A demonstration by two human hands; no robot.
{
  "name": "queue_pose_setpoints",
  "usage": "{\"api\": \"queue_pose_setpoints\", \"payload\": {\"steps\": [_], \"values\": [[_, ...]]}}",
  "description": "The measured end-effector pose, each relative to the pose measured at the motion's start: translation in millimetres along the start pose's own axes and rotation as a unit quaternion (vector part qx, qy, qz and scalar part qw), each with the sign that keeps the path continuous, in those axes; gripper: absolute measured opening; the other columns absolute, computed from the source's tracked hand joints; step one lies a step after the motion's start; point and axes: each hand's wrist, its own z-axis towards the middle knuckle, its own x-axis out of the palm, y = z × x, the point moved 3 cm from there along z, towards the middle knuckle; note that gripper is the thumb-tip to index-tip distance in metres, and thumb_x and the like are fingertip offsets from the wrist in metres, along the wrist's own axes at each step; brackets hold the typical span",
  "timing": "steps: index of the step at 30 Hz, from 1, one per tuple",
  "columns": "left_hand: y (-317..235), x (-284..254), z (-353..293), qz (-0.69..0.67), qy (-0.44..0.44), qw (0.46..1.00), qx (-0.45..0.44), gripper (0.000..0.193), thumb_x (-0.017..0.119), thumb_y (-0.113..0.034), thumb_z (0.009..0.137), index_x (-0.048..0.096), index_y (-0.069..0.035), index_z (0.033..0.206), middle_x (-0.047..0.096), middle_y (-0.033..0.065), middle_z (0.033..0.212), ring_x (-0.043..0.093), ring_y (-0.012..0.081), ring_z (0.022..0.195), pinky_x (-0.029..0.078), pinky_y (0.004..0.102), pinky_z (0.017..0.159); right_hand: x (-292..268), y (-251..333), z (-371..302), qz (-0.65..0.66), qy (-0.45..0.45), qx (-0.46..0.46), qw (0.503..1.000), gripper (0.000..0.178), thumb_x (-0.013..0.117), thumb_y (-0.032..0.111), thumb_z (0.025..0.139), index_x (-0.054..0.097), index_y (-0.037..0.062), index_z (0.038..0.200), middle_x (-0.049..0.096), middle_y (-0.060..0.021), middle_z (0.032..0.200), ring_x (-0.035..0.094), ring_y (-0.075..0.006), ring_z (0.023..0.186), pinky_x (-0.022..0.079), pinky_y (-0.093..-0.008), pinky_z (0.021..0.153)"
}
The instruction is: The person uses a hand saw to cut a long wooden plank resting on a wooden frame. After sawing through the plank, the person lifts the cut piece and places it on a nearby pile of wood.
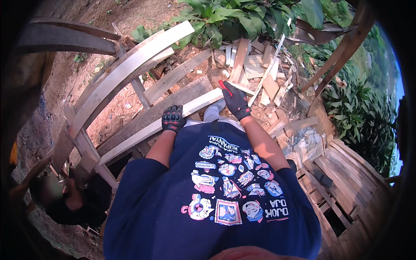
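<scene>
A long pale wooden plank [143,135] runs slantwise in front of my body, from the lower left up to my right hand. My left hand [173,117], in a black glove with red trim, is closed over the plank's edge near its middle. At the plank's far right end is my right hand [236,102], also in a black glove. Its fingers are closed around a slim red tool [225,87] whose exact kind I cannot make out. A weathered grey board [186,95] lies just beyond the plank, partly behind it.
Another pale beam [130,71] rests on a wooden frame at the left. Offcuts [255,65] are heaped on the ground ahead, beside leafy plants [234,17]. A slatted wooden structure [346,173] stands at the right. Another person [73,199] is low at the left.
</scene>
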Motion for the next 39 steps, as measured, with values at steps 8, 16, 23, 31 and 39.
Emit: {"api": "queue_pose_setpoints", "payload": {"steps": [8,16,23,31,39], "values": [[-0.3,2.1,0.5,0.010,0.006,1.000,0.003,0.055,0.076,-0.035,0.084,0.071,-0.013,0.135,0.072,0.0129,0.125,0.069,0.0316,0.118,0.055,0.0465,0.103,-92.8,3.3,-128.4,0.085,-0.080,0.036,0.993,0.043,0.064,0.023,0.108,0.067,0.0052,0.147,0.078,-0.0102,0.096,0.068,-0.0116,0.072,0.055,-0.0316,0.069],[-5.6,-5.8,-0.9,0.021,0.029,0.999,-0.018,0.060,0.079,-0.039,0.085,0.069,-0.015,0.139,0.069,0.0123,0.133,0.067,0.0314,0.125,0.054,0.0471,0.106,-136.2,-28.0,-188.1,0.225,-0.198,0.217,0.929,0.047,0.063,0.028,0.111,0.064,0.0038,0.152,0.067,0.0013,0.082,0.054,-0.0045,0.060,0.043,-0.0252,0.054],[-3.8,-2.8,-4.3,0.028,0.005,1.000,-0.004,0.060,0.078,-0.037,0.086,0.068,-0.016,0.141,0.068,0.0125,0.135,0.066,0.0319,0.128,0.053,0.0464,0.108,-147.6,-26.6,-173.9,0.158,-0.214,0.229,0.936,0.047,0.063,0.029,0.108,0.067,0.0058,0.148,0.072,-0.0055,0.086,0.062,-0.0100,0.072,0.052,-0.0302,0.066],[0.9,-4.7,-1.2,0.000,-0.008,1.000,0.016,0.040,0.070,-0.027,0.088,0.076,-0.012,0.125,0.072,0.0160,0.125,0.071,0.0343,0.116,0.057,0.0478,0.099,-167.4,64.4,-168.8,0.104,-0.074,0.094,0.987,0.044,0.066,0.009,0.104,0.065,0.0049,0.148,0.080,-0.0201,0.108,0.078,-0.0259,0.089,0.058,-0.0386,0.078],[7.3,9.1,-2.8,-0.034,-0.044,0.998,-0.004,0.028,0.063,-0.025,0.093,0.078,-0.012,0.113,0.073,0.0168,0.120,0.071,0.0343,0.117,0.057,0.0473,0.100,-179.2,160.9,-163.7,-0.173,0.146,-0.096,0.969,0.047,0.065,0.022,0.102,0.067,0.0123,0.148,0.079,-0.0226,0.104,0.077,-0.0401,0.091,0.057,-0.0493,0.083]]}}
